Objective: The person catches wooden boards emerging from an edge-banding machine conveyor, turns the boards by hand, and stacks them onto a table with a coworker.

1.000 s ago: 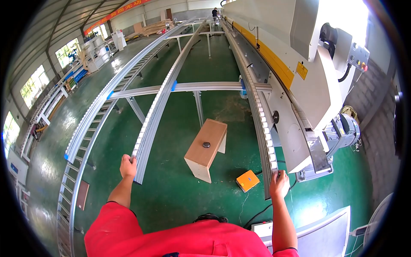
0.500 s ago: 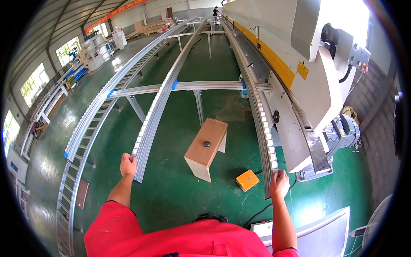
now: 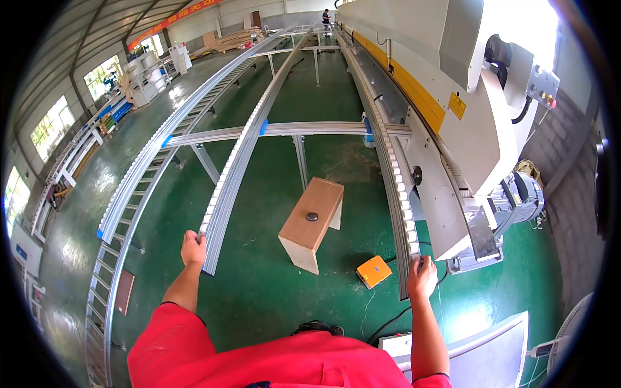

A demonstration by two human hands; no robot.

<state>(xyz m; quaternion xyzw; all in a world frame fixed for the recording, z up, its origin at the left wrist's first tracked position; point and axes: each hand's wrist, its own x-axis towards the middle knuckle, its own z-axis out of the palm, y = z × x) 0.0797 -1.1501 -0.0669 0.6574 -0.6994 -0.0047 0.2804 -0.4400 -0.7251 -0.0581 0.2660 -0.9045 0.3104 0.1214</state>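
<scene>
My left hand is closed on the near end of the middle roller rail, an aluminium beam with a row of white rollers along its left edge. At the near end of the right roller rail, my right hand is closed, with its fingertips hidden behind the hand and the rail. Between the two rails a brown wooden stool stands on the green floor, with a small dark round object on its top. An orange foot-switch-like box lies by the right rail.
An aluminium crossbar joins the rails ahead. A long white machine with a yellow stripe runs along the right. Further left are another roller rail and a ladder-like frame. A person stands far off by the machine.
</scene>
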